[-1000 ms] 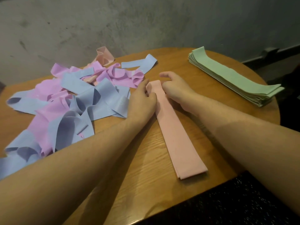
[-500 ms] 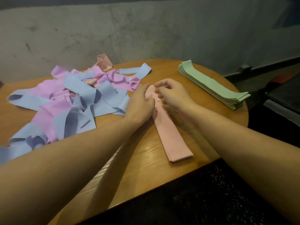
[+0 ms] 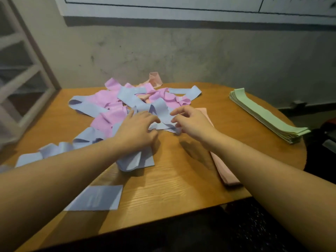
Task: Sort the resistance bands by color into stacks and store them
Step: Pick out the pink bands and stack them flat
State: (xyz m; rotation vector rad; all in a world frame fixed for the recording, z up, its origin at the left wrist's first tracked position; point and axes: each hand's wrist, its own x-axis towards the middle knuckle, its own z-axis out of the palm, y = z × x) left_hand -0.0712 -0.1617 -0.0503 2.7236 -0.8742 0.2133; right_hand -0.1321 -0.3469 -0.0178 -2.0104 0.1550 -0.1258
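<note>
A tangled pile of light blue bands (image 3: 132, 100) and lilac-pink bands (image 3: 103, 99) covers the left and middle of the round wooden table (image 3: 181, 190). My left hand (image 3: 136, 131) lies on the pile with its fingers spread over a blue band (image 3: 162, 113). My right hand (image 3: 192, 122) has curled fingers and pinches that band's near end. A flat peach band stack (image 3: 225, 171) lies under my right forearm, partly hidden. The green band stack (image 3: 263, 115) sits at the right edge. One loose peach band (image 3: 155, 80) curls at the back.
A single flat blue band (image 3: 98, 197) lies near the front edge by my left forearm. A grey wall stands right behind the table, with a window frame (image 3: 23, 73) at the left. Dark floor lies beyond the front and right edges.
Both hands left the peach stack and moved left and back onto the blue bands. The camera tilted up, so more wall shows.
</note>
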